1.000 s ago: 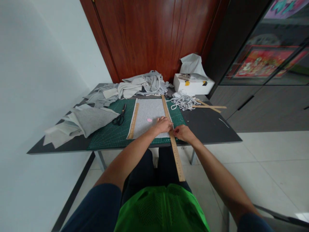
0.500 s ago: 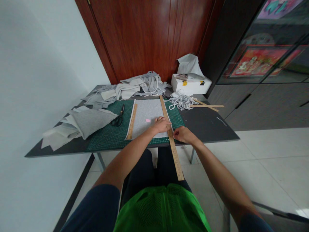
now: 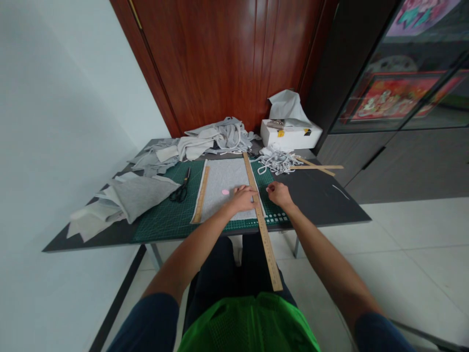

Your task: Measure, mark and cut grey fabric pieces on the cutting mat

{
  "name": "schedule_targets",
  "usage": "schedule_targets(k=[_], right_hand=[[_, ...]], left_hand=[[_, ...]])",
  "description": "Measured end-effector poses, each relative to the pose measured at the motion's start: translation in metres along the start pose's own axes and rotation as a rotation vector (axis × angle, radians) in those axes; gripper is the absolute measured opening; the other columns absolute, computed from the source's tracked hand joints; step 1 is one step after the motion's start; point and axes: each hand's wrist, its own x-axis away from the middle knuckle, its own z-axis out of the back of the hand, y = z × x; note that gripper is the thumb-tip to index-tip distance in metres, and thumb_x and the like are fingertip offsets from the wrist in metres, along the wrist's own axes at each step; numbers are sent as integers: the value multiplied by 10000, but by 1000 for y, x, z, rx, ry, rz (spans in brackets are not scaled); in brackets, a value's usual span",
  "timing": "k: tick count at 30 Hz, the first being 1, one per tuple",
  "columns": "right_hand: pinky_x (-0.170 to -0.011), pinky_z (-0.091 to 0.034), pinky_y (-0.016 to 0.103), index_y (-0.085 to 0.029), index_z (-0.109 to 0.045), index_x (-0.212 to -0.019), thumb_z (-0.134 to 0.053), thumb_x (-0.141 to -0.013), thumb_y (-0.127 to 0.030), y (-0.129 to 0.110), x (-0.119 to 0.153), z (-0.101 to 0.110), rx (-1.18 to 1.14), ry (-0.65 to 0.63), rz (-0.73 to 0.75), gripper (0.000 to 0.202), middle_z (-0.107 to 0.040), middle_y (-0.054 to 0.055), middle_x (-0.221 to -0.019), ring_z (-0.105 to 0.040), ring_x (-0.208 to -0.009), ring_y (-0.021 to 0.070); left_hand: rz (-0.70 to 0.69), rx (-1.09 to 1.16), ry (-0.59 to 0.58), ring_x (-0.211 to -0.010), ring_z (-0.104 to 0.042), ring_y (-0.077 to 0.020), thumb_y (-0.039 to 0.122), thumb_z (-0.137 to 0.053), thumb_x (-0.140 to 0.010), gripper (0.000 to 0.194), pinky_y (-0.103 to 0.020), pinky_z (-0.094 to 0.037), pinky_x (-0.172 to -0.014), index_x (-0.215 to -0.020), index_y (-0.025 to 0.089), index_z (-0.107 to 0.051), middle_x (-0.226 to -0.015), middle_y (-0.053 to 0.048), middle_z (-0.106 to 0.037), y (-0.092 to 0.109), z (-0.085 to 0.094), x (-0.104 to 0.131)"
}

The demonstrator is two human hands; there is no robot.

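Observation:
A piece of grey fabric (image 3: 220, 208) lies flat on the green cutting mat (image 3: 161, 215). Along its right side runs a long wooden ruler (image 3: 269, 249), whose near end sticks out past the table edge over my lap. My left hand (image 3: 243, 199) presses down on the ruler and fabric, its thumb and fingers spread apart. Just right of the ruler, my right hand (image 3: 280, 194) is closed in a pinch over the mat; a tiny pale bit shows at its fingertips. A shorter wooden ruler (image 3: 201, 198) and a pink oval piece (image 3: 225, 192) rest on the fabric.
Black-handled scissors (image 3: 179, 192) lie left of the fabric. Folded grey cloth (image 3: 141, 193) covers the table's left side, with a cloth heap (image 3: 223, 136) behind. Fabric strips (image 3: 276, 160), crossed wooden sticks (image 3: 318, 167) and a white box (image 3: 291, 135) are at the back right.
My right hand has moved away from the ruler, up and to the right over the mat. My left hand stays on the ruler. The view has tilted slightly.

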Motion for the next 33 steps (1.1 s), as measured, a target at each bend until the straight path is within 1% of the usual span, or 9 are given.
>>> schedule_targets(k=[4, 8, 13, 18, 22, 25, 28, 30, 33], right_hand=[[-911, -532, 233, -150, -780, -1132, -606, -994, -199, -1, -13, -7, 42, 15, 8, 227, -813, 129, -1114, -770, -1065, 216], [-904, -539, 263, -149, -780, -1114, -599, -987, -204, 2, -18, -11, 104, 12, 1, 228, -804, 151, -1125, -767, -1076, 252], [-883, -541, 279, -154, -771, -1115, -590, -984, -226, 1, -18, -15, 140, 0, -30, 234, -798, 160, -1112, -766, -1076, 272], [-864, -539, 298, -129, -745, -1165, -560, -977, -189, -14, -12, -16, 189, 63, -1, 271, -765, 194, -1166, -762, -1061, 288], [-858, -525, 276, -136, -752, -1135, -548, -972, -176, -32, -6, -20, 196, 49, 80, 265, -771, 176, -1134, -758, -1054, 267], [-845, -524, 273, -138, -754, -1107, -553, -980, -207, -44, -4, -29, 205, 10, 130, 247, -780, 170, -1097, -760, -1033, 262], [-861, -525, 272, -125, -739, -1108, -563, -991, -231, -53, -3, -40, 231, -7, 147, 237, -775, 181, -1102, -756, -1046, 260], [-889, -526, 276, -112, -721, -1126, -608, -973, -245, -58, -1, -46, 252, -7, 144, 233, -759, 193, -1145, -747, -1075, 265], [-923, -534, 311, -83, -692, -1169, -655, -942, -260, -64, 1, -50, 274, 0, 97, 290, -731, 224, -1178, -730, -1118, 293]], left_hand=[[-13, 17, 39, -1403, -499, -288, 526, -671, -912, 483, -477, -406, -1141, -1347, 316, -683, -1473, -34, -645, -4, -5, 3], [-32, 25, 61, -1401, -504, -278, 488, -668, -927, 452, -474, -397, -1153, -1331, 284, -674, -1477, -38, -650, -5, -7, 6], [-52, 50, 78, -1402, -500, -283, 461, -650, -953, 400, -484, -413, -1144, -1309, 281, -673, -1474, -25, -650, -7, -13, 9], [-72, 93, 117, -1436, -463, -298, 414, -604, -992, 374, -502, -428, -1142, -1337, 281, -664, -1525, -34, -601, -10, -18, 12], [-65, 101, 168, -1470, -424, -306, 347, -571, -1001, 337, -518, -421, -1161, -1298, 242, -692, -1570, -78, -555, -14, -14, 15], [-40, 90, 198, -1446, -447, -294, 288, -572, -981, 318, -497, -412, -1177, -1263, 238, -714, -1533, -78, -588, -21, -8, 20], [39, 81, 200, -1439, -455, -297, 287, -567, -983, 370, -501, -409, -1177, -1327, 227, -692, -1528, -89, -595, -32, -4, 27], [94, 76, 190, -1447, -451, -304, 303, -564, -993, 403, -511, -406, -1174, -1370, 213, -671, -1539, -106, -584, -40, -1, 32], [144, 63, 177, -1441, -460, -305, 298, -572, -990, 396, -503, -409, -1166, -1363, 218, -679, -1527, -111, -591, -51, 0, 39]])
